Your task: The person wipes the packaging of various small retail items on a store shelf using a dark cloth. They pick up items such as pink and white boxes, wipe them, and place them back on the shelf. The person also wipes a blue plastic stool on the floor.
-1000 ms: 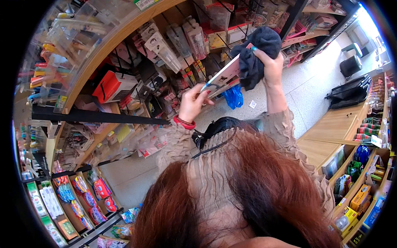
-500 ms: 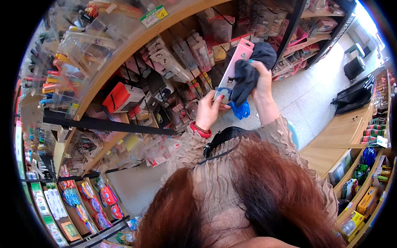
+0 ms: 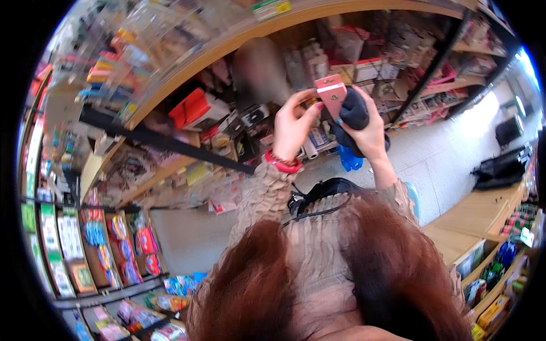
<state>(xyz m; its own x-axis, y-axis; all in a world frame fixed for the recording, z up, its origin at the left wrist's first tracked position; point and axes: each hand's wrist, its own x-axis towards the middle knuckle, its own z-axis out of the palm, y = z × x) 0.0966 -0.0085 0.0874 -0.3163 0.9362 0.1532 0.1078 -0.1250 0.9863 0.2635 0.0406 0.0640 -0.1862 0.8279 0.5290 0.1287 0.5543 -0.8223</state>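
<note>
Press the dark cloth [image 3: 355, 111] evenly against the pink box [image 3: 334, 96], near the shelf [image 3: 227, 48], right hand's [image 3: 369, 129] fingers closed on the cloth; steady with the left hand [image 3: 293, 125], fingers loosely parted, apparently empty, box contact unclear.

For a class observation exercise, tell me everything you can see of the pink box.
The pink box is slim, apparently card, with flat faces and a small dark print. It is tilted, top end toward the viewer, its right side partly covered by the dark cloth. The right hand has both in its grip; the left hand is at the box's left side, contact unclear. Its lower end is hidden.
</note>
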